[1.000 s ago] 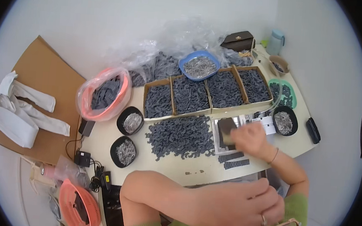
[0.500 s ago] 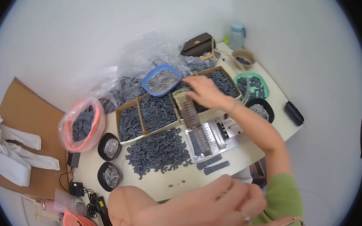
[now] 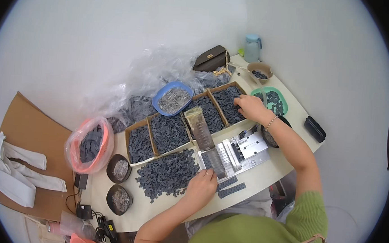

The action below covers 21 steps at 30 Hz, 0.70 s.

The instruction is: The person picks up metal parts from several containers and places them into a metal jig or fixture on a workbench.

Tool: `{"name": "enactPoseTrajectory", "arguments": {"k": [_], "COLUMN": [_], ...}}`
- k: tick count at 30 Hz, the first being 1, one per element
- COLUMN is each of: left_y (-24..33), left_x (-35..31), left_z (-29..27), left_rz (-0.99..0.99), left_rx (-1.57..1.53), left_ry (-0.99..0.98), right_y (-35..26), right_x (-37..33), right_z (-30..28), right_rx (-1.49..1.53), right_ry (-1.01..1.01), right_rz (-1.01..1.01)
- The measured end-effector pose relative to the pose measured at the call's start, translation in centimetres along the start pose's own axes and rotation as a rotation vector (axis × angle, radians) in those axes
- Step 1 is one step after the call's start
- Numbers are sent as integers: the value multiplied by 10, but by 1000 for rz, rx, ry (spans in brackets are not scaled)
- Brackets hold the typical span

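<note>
My right hand [image 3: 253, 108] is over the rightmost compartment of a cardboard box [image 3: 220, 134], which holds small dark grey plastic pieces [image 3: 226, 104]. Its fingers are bent together at the pieces; what they pinch is hidden. My left hand [image 3: 202, 186] rests at the near left corner of a metal fixture [image 3: 252, 146], fingers curled together, with any small thing in them out of sight. Rows of grey pieces lie in the fixture's slotted plate [image 3: 214, 161], and a clear slotted strip [image 3: 202, 130] leans from it onto the box. A loose pile of grey pieces [image 3: 166, 173] spreads left of my left hand.
A blue tray [image 3: 154, 101] of metal pins stands behind the box. Black bowls of pins [image 3: 109, 172] sit at the left, near a pink basket [image 3: 107, 149]. At right are a green tray [image 3: 286, 105] and a black case [image 3: 315, 129]. Joined grey strips [image 3: 231, 190] lie by the fixture.
My left hand has come down from close to the camera to the fixture's corner. My right hand has moved right, from beside the blue tray to the rightmost compartment. The view has shifted slightly.
</note>
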<state>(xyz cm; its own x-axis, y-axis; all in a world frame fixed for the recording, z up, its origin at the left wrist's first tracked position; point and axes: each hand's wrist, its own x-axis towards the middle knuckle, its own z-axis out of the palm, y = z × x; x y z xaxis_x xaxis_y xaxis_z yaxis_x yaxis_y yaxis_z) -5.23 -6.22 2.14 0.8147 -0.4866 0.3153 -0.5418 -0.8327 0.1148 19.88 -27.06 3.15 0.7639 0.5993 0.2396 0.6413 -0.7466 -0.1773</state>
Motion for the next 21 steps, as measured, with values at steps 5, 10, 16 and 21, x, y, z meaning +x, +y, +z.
{"name": "enactPoseTrajectory", "arguments": {"k": [5, 10, 16, 21], "left_y": [10, 11, 11, -2], "left_x": [0, 8, 19, 22], "left_z": [9, 3, 32, 7], "left_rz": [-61, -75, -88, -113], "left_rx": [83, 173, 283, 68], "left_ry": [-40, -78, -136, -195], "right_y": [-9, -14, -68, -96], "right_x": [5, 1, -31, -59], "right_z": [2, -10, -43, -37], "right_rx": [-130, 3, 472, 569], "right_ry": [12, 160, 115, 207], "right_rz": [-27, -76, -144, -329]}}
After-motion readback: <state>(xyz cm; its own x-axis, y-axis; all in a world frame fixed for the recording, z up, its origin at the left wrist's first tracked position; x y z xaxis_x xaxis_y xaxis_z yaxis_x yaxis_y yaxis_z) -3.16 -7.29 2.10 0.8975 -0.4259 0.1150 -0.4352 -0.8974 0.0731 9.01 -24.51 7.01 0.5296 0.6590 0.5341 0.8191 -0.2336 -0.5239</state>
